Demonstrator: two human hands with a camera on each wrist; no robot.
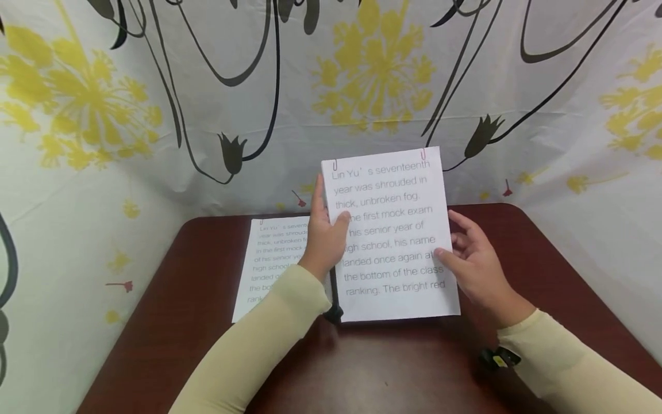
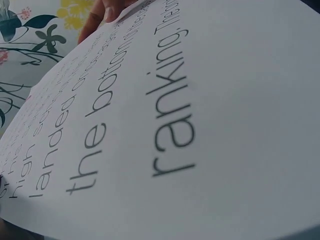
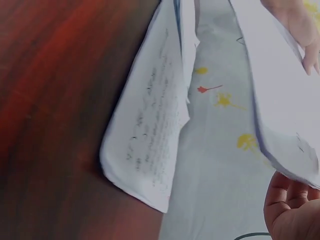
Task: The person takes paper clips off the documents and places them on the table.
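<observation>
A clipped stack of white sheets (image 1: 393, 241) with large printed text stands tilted up over the table, two small clips on its top edge. My left hand (image 1: 323, 236) grips its left edge, thumb on the front. My right hand (image 1: 473, 259) holds the right edge, thumb on the printed face and fingers beside and behind it. The page (image 2: 200, 125) fills the left wrist view, with the right thumb (image 2: 105, 12) at the top. The right wrist view shows the held sheets (image 3: 280, 100) from underneath.
A second printed stack (image 1: 269, 259) lies flat on the dark red-brown table (image 1: 414, 368) to the left, partly behind my left arm, and shows again as the flat stack (image 3: 150, 135). A floral curtain (image 1: 362, 75) closes the back and sides.
</observation>
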